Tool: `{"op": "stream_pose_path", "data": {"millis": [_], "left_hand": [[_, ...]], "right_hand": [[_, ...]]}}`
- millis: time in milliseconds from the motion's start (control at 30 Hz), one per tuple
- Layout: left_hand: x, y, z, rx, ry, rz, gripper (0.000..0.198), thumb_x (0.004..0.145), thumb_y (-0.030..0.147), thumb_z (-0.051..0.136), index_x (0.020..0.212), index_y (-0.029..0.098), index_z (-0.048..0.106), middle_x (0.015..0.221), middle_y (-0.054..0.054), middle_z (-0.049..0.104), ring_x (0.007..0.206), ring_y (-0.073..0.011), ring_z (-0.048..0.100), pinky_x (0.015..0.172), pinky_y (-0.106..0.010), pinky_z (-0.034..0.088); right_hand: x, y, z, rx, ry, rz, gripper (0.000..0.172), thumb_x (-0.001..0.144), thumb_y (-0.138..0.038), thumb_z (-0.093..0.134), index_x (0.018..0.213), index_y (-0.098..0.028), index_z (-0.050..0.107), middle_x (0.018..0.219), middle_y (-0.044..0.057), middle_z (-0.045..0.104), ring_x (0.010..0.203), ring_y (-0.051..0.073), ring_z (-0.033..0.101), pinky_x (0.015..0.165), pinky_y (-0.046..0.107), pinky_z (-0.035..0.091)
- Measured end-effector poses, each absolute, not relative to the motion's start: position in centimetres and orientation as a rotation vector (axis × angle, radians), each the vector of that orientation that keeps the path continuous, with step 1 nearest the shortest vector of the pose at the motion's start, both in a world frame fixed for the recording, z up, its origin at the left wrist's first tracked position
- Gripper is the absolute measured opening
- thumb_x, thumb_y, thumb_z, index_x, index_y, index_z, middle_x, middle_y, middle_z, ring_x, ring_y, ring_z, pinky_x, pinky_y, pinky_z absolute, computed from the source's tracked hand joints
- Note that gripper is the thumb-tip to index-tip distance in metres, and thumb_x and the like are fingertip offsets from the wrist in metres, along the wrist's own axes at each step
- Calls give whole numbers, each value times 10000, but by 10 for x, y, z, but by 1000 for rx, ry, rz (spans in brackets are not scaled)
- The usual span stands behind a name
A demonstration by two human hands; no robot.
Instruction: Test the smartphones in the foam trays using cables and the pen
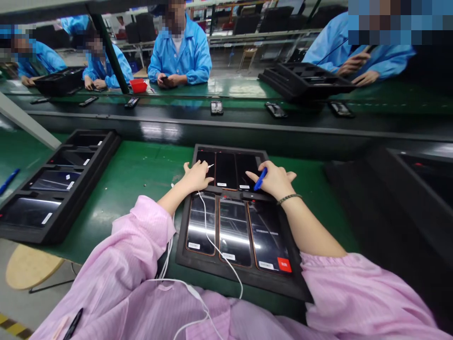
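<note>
A black foam tray (244,278) lies in front of me with several smartphones in two rows, screens up, most with small white labels. My left hand (197,176) is over the far-left phone, its fingers bent around a thin white cable (206,222) whose slim tip pokes out past them. The cable trails down across the near phones to my lap. In my right hand (278,180) a blue pen (261,179) is gripped, over the far-right phone (244,165). Front right in the tray, a phone (267,226) shows text on its lit screen and bears a red sticker.
Another foam tray of phones (40,179) lies to the left, near a blue pen (9,181). Dark foam (350,198) stands at the right. Beyond a raised ledge, opened phones (216,107) sit on a dark strip, with co-workers in blue jackets (180,52) behind it.
</note>
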State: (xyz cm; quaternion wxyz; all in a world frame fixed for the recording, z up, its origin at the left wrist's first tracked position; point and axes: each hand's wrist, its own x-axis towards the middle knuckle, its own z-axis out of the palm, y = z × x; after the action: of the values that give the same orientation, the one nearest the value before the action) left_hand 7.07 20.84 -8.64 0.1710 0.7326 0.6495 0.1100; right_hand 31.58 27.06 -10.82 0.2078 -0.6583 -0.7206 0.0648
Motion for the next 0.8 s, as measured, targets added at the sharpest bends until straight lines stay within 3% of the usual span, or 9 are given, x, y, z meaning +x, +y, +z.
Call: {"op": "stream_pose_path", "data": {"millis": [200, 433, 633, 800], "left_hand": [[55, 207, -62, 2148, 1934, 485, 98, 925, 257, 551, 884, 169, 540, 1002, -77, 678, 1076, -248, 593, 1052, -525, 280], [53, 201, -53, 2296, 1844, 469, 409, 981, 359, 459, 641, 155, 558, 878, -73, 714, 1042, -251, 574, 1055, -579, 212], [49, 201, -55, 2293, 1806, 317, 354, 999, 331, 414, 829, 185, 689, 1020, -68, 735, 1140, -266, 535, 1098, -616, 159], [46, 203, -56, 2262, 1802, 279, 326, 1001, 323, 410, 909, 199, 697, 1079, -61, 733, 1175, -255, 523, 1119, -609, 140]], "right_hand": [[329, 253, -103, -1482, -2138, 133, 250, 855, -470, 537, 810, -233, 469, 769, 53, 644, 783, 268, 573, 769, 387, 278], [320, 248, -97, -1162, -2397, 109, 270, 934, -468, 447, 823, -228, 499, 826, 60, 674, 864, 268, 590, 824, 418, 266], [314, 239, -94, -1138, -2484, 160, 250, 940, -444, 433, 845, -223, 500, 907, 68, 690, 895, 261, 579, 868, 451, 270], [314, 255, -92, -1149, -2527, 198, 209, 908, -427, 472, 838, -233, 507, 955, 79, 691, 1001, 293, 547, 899, 486, 263]]}}
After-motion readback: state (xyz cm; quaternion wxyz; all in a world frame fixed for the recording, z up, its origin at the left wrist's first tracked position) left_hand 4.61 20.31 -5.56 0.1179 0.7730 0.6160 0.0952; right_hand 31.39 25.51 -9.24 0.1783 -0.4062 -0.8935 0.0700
